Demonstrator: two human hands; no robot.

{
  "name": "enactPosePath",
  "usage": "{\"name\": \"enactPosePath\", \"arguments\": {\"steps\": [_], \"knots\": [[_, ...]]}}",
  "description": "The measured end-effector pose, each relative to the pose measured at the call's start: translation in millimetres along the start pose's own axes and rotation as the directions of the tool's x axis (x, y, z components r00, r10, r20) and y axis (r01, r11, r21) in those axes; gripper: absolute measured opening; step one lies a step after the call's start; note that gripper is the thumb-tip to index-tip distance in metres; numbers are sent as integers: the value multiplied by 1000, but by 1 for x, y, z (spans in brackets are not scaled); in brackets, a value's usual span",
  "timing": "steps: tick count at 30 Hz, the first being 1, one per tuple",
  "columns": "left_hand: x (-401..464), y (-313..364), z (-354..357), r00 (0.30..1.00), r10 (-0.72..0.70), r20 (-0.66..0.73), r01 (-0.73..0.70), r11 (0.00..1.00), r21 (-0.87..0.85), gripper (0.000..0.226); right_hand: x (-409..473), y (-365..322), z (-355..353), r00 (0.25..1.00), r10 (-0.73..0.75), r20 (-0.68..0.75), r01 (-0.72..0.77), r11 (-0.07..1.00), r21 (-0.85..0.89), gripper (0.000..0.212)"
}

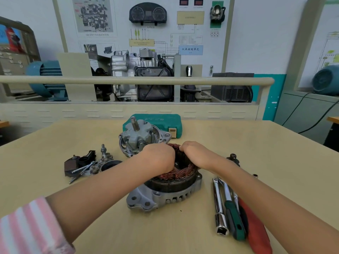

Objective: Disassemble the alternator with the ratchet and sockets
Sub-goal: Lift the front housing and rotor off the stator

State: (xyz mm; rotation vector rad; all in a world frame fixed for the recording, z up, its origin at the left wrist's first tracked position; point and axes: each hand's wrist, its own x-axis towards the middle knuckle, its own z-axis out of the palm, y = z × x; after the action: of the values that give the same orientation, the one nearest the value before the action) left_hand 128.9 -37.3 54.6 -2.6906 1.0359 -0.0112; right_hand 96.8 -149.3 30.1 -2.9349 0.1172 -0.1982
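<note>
Both hands curl over the copper-wound stator (176,176) — left hand (159,157) and right hand (196,154) gripping its top rim, fingertips hidden inside the ring. It sits in the alternator housing (161,197) mid-table (266,147). The right forearm covers part of the ratchet (233,215) and a red tool (256,231) — bare tabletop lies beyond, by the right edge

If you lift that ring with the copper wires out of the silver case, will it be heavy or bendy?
Probably heavy for its size: the stator ring looks like a thick dark metal band packed with copper windings. Likely stiff, since it keeps a round shape where the left hand and right hand grip its top. The thin wires may scratch easily.
</note>
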Motion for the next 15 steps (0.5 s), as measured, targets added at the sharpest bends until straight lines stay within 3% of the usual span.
{"name": "enactPosePath", "arguments": {"steps": [3,6,10,12,15], "knots": [[0,-1,1,997,11,-71,-7,998,55,37,-1,-2,-1,998,67,-11,-65,990,123,32],[0,-4,2,999,30,-42,-26,997,76,35,-4,-6,-1,983,186,7,-178,931,319,32],[1,-7,2,998,54,-18,-52,996,77,44,-11,-8,-6,938,312,150,-338,728,596,26],[1,-7,2,999,51,-13,-50,996,67,47,-13,-6,-10,902,314,298,-432,667,606,18],[3,-8,1,999,42,-8,-42,997,58,46,-12,-8,-15,883,355,306,-468,705,533,26]]}}
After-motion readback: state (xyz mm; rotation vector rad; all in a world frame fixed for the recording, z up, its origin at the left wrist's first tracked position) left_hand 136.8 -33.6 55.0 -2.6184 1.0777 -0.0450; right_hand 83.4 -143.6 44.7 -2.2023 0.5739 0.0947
